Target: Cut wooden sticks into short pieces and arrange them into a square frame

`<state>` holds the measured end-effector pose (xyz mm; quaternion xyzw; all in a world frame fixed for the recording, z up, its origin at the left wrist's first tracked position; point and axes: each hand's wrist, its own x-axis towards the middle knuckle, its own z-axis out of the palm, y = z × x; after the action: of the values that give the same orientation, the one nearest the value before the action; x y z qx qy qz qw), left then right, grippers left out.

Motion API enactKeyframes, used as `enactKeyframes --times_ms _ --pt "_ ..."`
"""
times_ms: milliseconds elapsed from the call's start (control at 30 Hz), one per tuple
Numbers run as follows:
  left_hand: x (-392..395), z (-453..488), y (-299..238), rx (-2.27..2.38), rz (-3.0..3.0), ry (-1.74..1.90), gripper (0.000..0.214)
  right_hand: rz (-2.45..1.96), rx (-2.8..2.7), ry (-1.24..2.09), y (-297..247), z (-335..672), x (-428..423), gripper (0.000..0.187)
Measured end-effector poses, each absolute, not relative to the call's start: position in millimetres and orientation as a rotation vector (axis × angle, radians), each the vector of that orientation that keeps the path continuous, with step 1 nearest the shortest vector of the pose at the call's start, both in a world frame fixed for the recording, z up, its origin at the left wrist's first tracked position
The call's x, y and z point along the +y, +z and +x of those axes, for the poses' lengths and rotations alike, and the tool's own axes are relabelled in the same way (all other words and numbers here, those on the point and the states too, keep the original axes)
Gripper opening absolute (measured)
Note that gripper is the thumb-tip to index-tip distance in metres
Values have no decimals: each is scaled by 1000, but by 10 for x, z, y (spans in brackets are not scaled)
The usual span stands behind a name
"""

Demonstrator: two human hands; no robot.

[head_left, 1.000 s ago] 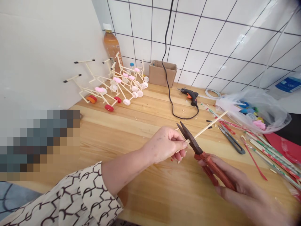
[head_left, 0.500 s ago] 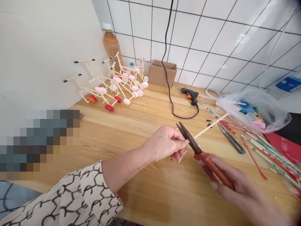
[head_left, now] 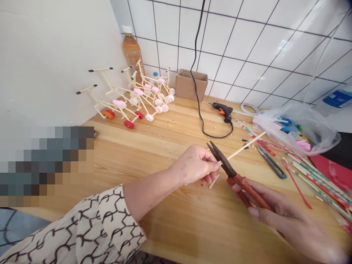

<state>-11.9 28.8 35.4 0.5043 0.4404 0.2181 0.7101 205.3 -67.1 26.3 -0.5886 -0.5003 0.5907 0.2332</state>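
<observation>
My left hand pinches a thin wooden stick, which runs up and to the right past the fingers. My right hand grips red-handled shears with dark metal blades. The blades stand open, and the stick lies between them close to my left fingertips. A short end of wood sticks out below my left hand, and I cannot tell whether it is a separate piece.
Stick-built wheeled models stand against the wall behind a drink bottle and cardboard box. To the right are a hot glue gun with its black cord, a plastic bag, black-handled snips and striped straws.
Both hands and the shears sit slightly differently as the view shifts a little. The stick stays between the open blades, and neither hand has let go.
</observation>
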Motion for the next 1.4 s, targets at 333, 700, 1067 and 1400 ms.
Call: enactKeyframes --times_ms 333,700,1067,1400 --pt "308 -124 360 981 1117 454 22 -1602 -1445 1591 274 2039 -660 52" --pt "350 -109 250 978 1085 481 20 -1684 -1714 1414 342 1944 -562 51" --pt "329 -97 233 981 1106 508 22 -1700 -1799 1605 430 1883 -400 40" --pt "345 -100 207 984 1102 550 20 -1767 -1932 1536 558 1737 -341 10"
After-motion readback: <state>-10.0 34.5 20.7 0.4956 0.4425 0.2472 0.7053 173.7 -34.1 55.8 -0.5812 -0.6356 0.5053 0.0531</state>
